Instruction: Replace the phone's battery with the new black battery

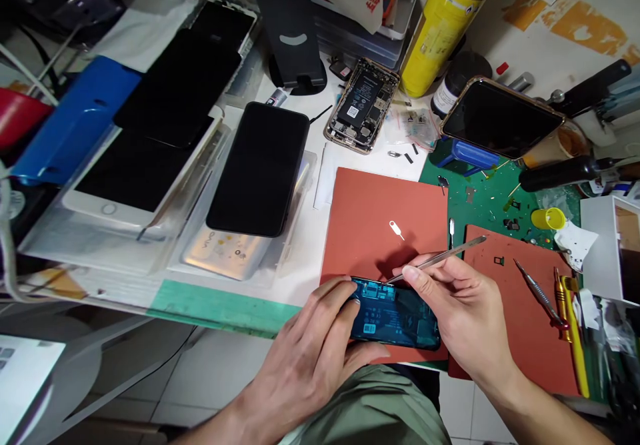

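A smartphone (395, 321) with a bluish see-through back, its inner parts showing, lies at the front edge of the reddish-brown mat (367, 218). Around its left end my left hand (315, 338) is closed, fingers over the top edge and thumb along the lower edge. Slim metal tweezers (453, 251) are pinched in my right hand (470, 305), their tip at the phone's upper edge. The heel of that hand is by the phone's right end. A SIM eject pin (397, 230) lies on the mat above the phone.
Left of the mat, a black-screened phone (260, 171) rests on a plastic case. An opened phone (363, 105) lies behind, near a yellow can (440, 31). At right, a second mat (520, 311) carries a small SIM tray (499, 261) and screwdrivers (543, 295).
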`<state>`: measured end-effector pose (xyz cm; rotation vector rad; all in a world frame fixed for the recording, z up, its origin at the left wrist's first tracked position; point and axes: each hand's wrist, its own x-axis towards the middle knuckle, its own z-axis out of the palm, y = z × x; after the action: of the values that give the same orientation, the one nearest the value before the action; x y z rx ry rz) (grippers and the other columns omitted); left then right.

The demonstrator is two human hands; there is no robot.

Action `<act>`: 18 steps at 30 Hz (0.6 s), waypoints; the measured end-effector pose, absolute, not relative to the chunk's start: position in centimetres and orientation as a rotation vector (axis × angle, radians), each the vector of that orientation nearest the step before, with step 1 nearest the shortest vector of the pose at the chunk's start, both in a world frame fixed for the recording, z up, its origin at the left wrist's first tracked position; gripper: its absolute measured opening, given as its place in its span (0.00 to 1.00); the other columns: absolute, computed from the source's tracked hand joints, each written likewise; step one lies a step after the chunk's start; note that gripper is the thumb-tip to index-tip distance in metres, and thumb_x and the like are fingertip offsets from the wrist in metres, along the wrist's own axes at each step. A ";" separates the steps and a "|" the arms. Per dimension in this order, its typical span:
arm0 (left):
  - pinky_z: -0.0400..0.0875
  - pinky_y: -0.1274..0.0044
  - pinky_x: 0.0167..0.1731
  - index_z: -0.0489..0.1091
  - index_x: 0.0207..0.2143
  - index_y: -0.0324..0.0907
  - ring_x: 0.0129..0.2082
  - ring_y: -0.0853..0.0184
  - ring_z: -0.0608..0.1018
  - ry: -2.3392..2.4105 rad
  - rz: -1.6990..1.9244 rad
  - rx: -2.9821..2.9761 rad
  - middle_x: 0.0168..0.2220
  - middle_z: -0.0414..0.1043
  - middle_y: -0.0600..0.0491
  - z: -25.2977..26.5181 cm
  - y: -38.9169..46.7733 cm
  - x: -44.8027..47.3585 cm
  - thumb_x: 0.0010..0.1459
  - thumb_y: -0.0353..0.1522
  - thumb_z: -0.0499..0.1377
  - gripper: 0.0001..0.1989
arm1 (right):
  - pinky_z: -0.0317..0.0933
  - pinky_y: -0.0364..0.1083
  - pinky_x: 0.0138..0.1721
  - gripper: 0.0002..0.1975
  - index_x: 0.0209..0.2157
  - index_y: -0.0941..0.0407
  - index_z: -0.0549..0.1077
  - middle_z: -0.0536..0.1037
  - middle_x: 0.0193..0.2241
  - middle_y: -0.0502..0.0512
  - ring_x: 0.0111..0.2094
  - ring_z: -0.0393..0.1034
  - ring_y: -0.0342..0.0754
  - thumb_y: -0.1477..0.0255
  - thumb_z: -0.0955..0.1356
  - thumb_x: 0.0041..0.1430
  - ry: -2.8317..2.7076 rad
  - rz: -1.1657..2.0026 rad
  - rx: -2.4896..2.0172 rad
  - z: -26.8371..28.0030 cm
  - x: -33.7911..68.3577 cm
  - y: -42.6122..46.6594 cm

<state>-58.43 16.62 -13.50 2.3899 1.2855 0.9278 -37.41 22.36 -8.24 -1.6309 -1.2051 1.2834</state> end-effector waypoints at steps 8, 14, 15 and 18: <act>0.76 0.61 0.59 0.72 0.52 0.24 0.60 0.47 0.76 1.293 0.958 2.377 0.56 0.72 0.30 -13.4 16.7 -58.5 0.65 0.37 0.71 0.25 | 0.76 0.43 0.37 0.06 0.33 0.51 0.86 0.87 0.34 0.53 0.35 0.83 0.48 0.66 0.78 0.64 -1.220 1.248 -1.596 -8.2 -37.1 22.0; 0.76 0.59 0.58 0.72 0.51 0.23 0.58 0.47 0.76 1.313 0.985 2.388 0.54 0.73 0.31 -13.4 16.6 -58.3 0.64 0.38 0.71 0.26 | 0.77 0.42 0.41 0.05 0.34 0.50 0.87 0.88 0.36 0.52 0.37 0.83 0.48 0.65 0.78 0.64 -1.242 1.255 -1.624 -8.2 -37.3 22.2; 0.76 0.60 0.58 0.72 0.51 0.23 0.58 0.47 0.76 1.315 0.987 2.388 0.54 0.73 0.31 -13.4 16.6 -58.3 0.64 0.38 0.71 0.26 | 0.77 0.42 0.40 0.06 0.34 0.50 0.87 0.88 0.36 0.52 0.37 0.83 0.47 0.65 0.78 0.64 -1.248 1.246 -1.626 -8.2 -37.3 22.2; 0.77 0.61 0.58 0.73 0.51 0.23 0.58 0.47 0.77 1.323 1.004 2.380 0.54 0.73 0.31 -13.4 16.6 -58.2 0.65 0.37 0.71 0.25 | 0.78 0.42 0.39 0.05 0.33 0.50 0.87 0.88 0.34 0.52 0.36 0.83 0.48 0.67 0.78 0.64 -1.275 1.204 -1.619 -8.2 -37.4 22.2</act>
<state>-58.19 16.62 -13.44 2.3800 1.3230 1.0043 -37.39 22.18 -8.21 -1.6188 -1.2748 1.2036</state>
